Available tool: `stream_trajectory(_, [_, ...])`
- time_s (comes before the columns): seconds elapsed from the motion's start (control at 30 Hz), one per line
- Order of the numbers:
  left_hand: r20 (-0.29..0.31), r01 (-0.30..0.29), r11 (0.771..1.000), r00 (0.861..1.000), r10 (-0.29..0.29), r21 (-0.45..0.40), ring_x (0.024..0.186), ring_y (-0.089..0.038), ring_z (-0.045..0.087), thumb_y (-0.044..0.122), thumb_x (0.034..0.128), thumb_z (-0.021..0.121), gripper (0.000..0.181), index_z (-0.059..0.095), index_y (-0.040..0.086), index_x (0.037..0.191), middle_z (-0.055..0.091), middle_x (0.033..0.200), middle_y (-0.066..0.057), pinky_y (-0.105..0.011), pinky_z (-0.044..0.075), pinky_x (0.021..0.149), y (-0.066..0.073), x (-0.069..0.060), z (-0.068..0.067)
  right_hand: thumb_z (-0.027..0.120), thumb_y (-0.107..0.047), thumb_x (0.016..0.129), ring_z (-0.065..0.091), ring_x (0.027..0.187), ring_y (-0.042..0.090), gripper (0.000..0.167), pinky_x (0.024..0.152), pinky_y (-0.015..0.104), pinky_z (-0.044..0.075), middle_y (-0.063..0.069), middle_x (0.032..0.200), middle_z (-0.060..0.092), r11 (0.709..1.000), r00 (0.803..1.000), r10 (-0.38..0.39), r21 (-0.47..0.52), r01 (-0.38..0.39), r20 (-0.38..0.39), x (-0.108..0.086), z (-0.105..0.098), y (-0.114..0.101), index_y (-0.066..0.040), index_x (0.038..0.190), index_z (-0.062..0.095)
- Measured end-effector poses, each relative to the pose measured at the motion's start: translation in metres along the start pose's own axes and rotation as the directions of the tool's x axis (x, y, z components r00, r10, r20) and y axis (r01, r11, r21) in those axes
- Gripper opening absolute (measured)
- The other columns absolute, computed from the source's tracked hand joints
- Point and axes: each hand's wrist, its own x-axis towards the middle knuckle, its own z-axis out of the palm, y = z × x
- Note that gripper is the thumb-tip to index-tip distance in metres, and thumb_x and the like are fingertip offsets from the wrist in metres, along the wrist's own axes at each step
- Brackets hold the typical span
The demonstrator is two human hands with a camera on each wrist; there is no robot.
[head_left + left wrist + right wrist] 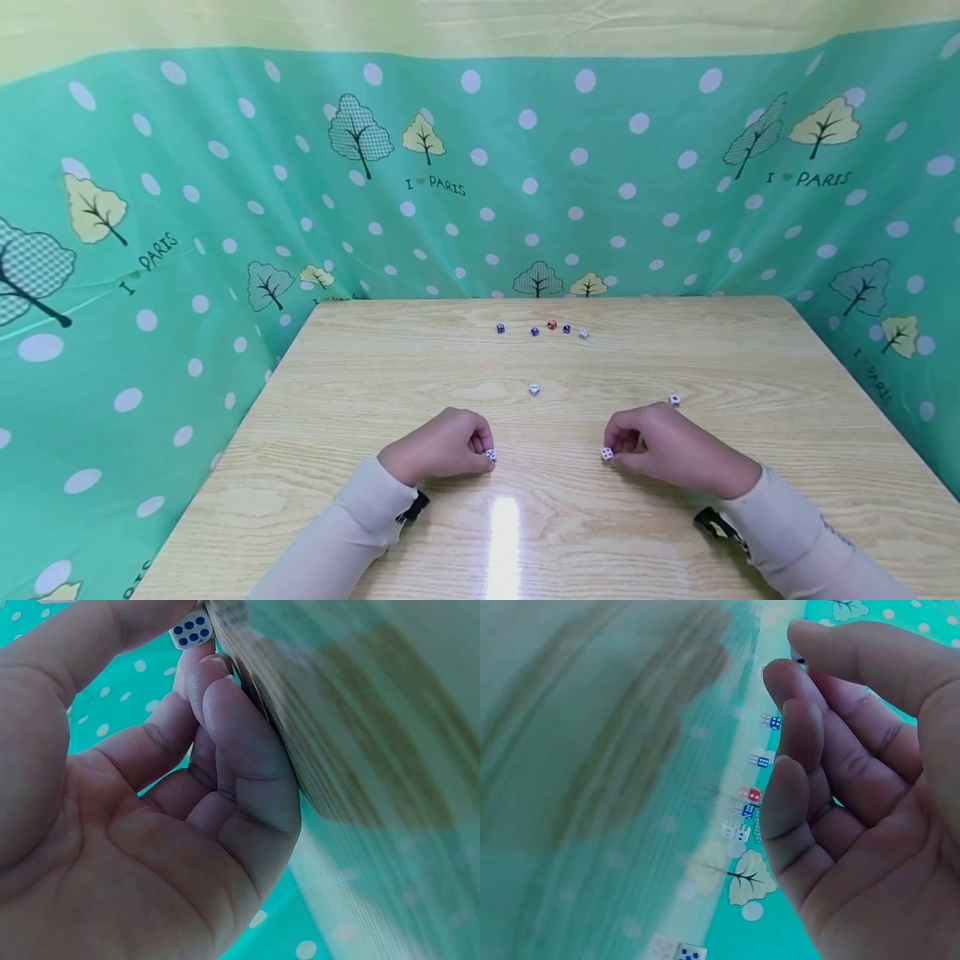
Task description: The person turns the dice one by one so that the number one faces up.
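Near the middle of the table, the left hand (448, 446) pinches a white die (491, 455) between thumb and index finger at the tabletop. In the left wrist view that die (192, 630) shows six blue pips, and the other fingers are curled. Across a gap to the right, the right hand (671, 450) pinches another white die (607, 454). The right wrist view shows only a sliver of it between thumb and fingertip. One white die (534, 389) lies farther back between the hands, and another white die (674, 401) lies just behind the right hand.
At the back of the wooden table (360, 358) are a blue die (500, 328), two more blue dice (535, 332), a red die (552, 325) and a white die (583, 333). A green dotted curtain (480, 192) stands behind and at both sides.
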Motion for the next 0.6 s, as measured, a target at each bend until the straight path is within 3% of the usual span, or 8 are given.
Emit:
stream_trajectory(0.17, [0.000,0.001,1.000,1.000,-0.001,0.000,0.073,-0.007,0.056,0.015,0.0854,0.082,0.016,0.066,0.017,0.083,0.063,0.079,0.007,-0.023,0.050,0.068,0.0001,-0.0003,0.0000,0.084,-0.015,0.086,0.063,0.077,0.000,0.018,0.070,0.022,0.056,-0.017,0.084,0.068,1.000,1.000,-0.016,0.025,0.017,-0.011,0.0005,0.0018,0.0071,-0.028,0.090,0.071])
stream_trajectory(0.6, [-0.005,-0.009,1.000,1.000,0.009,0.002,0.071,-0.006,0.056,0.015,0.0854,0.082,0.016,0.067,0.017,0.082,0.064,0.078,0.007,-0.023,0.050,0.067,-0.0003,0.0000,-0.0002,0.084,-0.014,0.086,0.057,0.074,0.005,0.019,0.064,0.022,0.050,-0.015,0.083,0.063,1.000,1.000,0.000,-0.026,0.000,-0.012,0.0025,0.0017,0.0105,-0.026,0.089,0.070])
